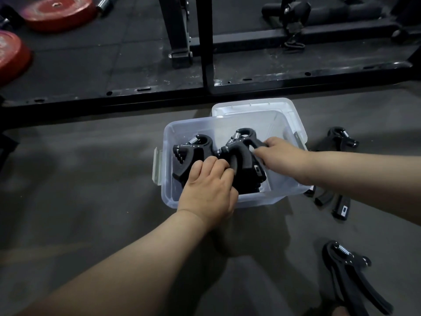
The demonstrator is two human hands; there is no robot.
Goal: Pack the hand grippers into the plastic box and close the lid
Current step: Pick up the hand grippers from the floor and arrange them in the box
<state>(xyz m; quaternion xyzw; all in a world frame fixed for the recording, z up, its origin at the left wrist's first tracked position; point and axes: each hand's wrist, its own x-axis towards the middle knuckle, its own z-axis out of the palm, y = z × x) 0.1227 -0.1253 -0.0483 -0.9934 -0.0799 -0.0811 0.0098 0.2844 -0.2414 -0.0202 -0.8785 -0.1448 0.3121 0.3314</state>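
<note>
The clear plastic box (pixel 230 197) sits mid-floor, its lid (pixel 252 106) off and lying just behind it. Several hand grippers (pixel 193 151) are packed inside, where the left hand (pixel 209 188) and right hand (pixel 276 151) each curl around one. At least three more lie loose to the right: far (pixel 339 137), near (pixel 350 270), and beside the box (pixel 337 204).
</note>
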